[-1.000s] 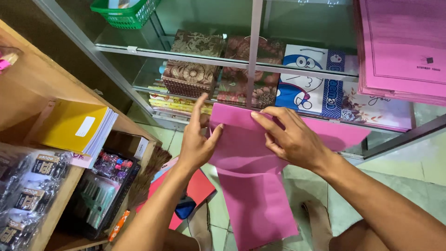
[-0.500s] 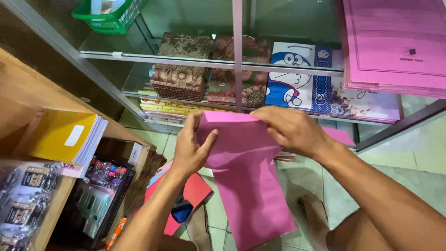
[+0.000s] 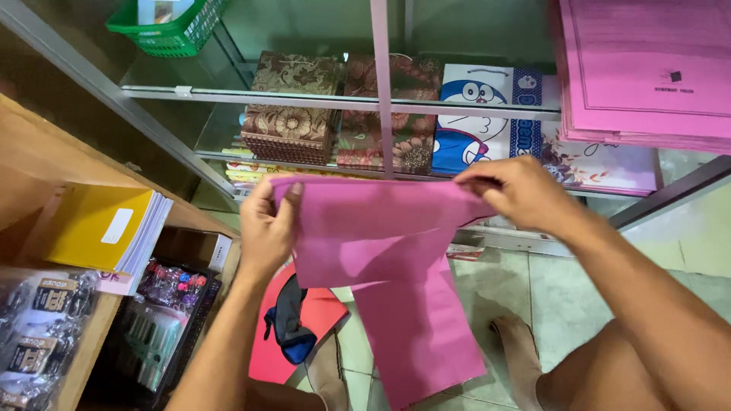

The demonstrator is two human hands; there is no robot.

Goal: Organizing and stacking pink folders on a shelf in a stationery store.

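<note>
- A pink sheet [image 3: 396,266] of paper or thin plastic is held up in front of the person, its top edge stretched between both hands and its lower part hanging down over the tiled floor [image 3: 487,281].
- The left corner of the sheet is gripped by the left hand [image 3: 266,232]; the fingers [image 3: 292,205] are closed on it, thumb in front.
- The right end of the top edge is pinched by the right hand [image 3: 514,190], whose fingers are shut on the fold.
- Below the sheet, bare feet [image 3: 518,342] are seen on the floor, beside a red sheet [image 3: 304,320] with a dark blue item [image 3: 289,323] lying on it.
- At the left, a wooden shelf [image 3: 46,160] carries a yellow book stack [image 3: 106,228], with packaged goods [image 3: 38,335] under it.
- Farther off, brown patterned boxes [image 3: 293,114] and a blue cartoon bag [image 3: 476,114] are kept behind the glass cabinet shelves [image 3: 320,99].
- A green basket [image 3: 164,27] stands at the top left of the cabinet, and a stack of pink sheets [image 3: 647,68] lies at the top right.
</note>
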